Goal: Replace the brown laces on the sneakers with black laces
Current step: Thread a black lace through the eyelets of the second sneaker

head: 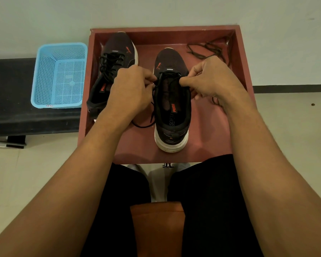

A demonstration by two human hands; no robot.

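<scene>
Grip, head view: the right hand pinches a run of the black lace between thumb and forefinger at the right eyelet row. The left hand, fingers curled, pinches the same lace at the left row, though its fingertips partly hide the contact. Opposed pinches of this kind probably keep the cord taut across the tongue so that a crossing seats flat. The nearer sneaker stands upright, heel toward the person and toe away, which presents both eyelet rows evenly to the two hands. Only its upper crossings toward the toe appear threaded, and a loose lace end trails over the tray floor beside its left flank. The upper is dark knit mesh with orange logos, above a thick white foam sole. The far sneaker, angled at the rear left, already carries black lacing along its throat, so the task is judged past halfway. The brown laces lie discarded in a loose tangle at the rear right corner, well apart from both shoes. All rest in a reddish-brown tray with low raised walls that confine them. A pale blue perforated plastic basket sits on a dark worktop to the left.
</scene>
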